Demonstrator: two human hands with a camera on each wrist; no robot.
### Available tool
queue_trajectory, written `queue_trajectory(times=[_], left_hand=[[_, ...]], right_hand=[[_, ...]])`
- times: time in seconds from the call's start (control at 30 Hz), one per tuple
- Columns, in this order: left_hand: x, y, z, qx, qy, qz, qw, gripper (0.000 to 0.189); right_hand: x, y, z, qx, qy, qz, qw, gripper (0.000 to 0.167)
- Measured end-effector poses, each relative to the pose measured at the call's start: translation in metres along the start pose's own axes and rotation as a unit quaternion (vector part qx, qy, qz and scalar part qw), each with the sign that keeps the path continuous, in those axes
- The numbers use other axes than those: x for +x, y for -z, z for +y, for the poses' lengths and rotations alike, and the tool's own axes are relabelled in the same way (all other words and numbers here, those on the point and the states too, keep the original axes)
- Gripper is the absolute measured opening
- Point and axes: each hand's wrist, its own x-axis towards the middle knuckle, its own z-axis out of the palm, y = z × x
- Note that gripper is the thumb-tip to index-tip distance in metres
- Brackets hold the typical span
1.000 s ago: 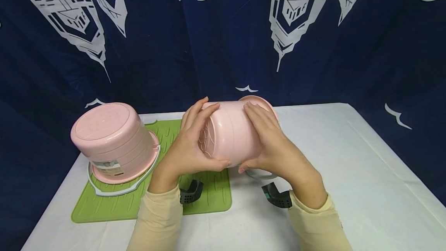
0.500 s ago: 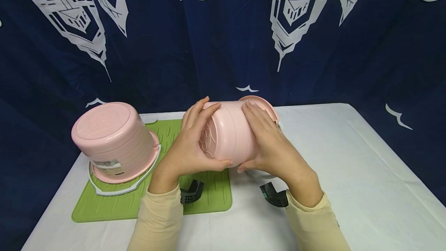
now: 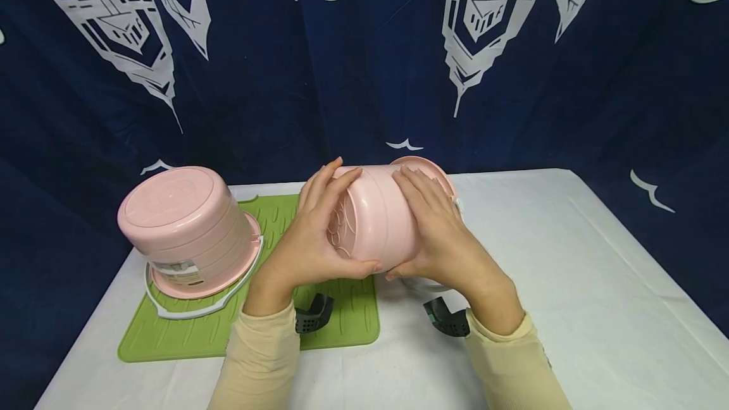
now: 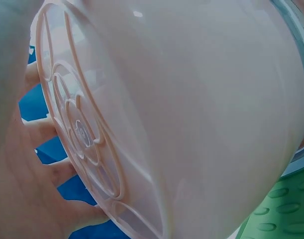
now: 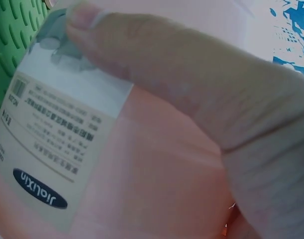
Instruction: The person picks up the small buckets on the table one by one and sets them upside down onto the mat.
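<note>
A pink plastic bucket (image 3: 387,220) is tipped on its side between my two hands, base to the left and flared rim to the back right. My left hand (image 3: 313,233) holds the base end, fingers over the top and thumb along the underside. Round the body nearer the rim, my right hand (image 3: 450,239) grips with fingers above and thumb below. The left wrist view shows raised rings on the base (image 4: 82,134). In the right wrist view, the thumb lies across a paper label (image 5: 52,149) on the bucket's side. Part of a pale handle (image 3: 424,284) shows beneath.
Upside down on a green ribbed mat (image 3: 347,328), a second pink bucket (image 3: 182,220) stands at the left, its pale handle (image 3: 193,314) lying toward the front. The table (image 3: 569,271) has a white cover. A navy curtain (image 3: 364,81) hangs behind.
My right hand has shifted slightly left along the bucket, with its wrist and forearm moving left too. The bucket and my left hand stay almost in place.
</note>
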Motion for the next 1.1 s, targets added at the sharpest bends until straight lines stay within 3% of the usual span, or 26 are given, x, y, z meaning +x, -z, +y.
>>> queue_trajectory(times=[0.37,0.63,0.77,1.1], left_hand=[[0.0,0.002,0.0,-0.034,0.006,-0.002,0.9994,0.132],[-0.004,0.007,-0.01,-0.086,0.06,-0.005,0.9945,0.149],[-0.006,0.008,-0.017,-0.141,0.065,-0.024,0.9876,0.155],[-0.007,0.007,-0.024,-0.263,0.07,-0.013,0.9623,0.149]], right_hand=[[0.0,0.002,0.002,0.023,0.008,0.017,0.9996,0.147],[-0.003,0.005,0.009,0.072,0.015,0.059,0.9956,0.145],[-0.003,0.008,0.012,0.096,0.023,0.085,0.9915,0.144],[-0.003,0.032,-0.019,0.192,-0.081,0.072,0.9755,0.138]])
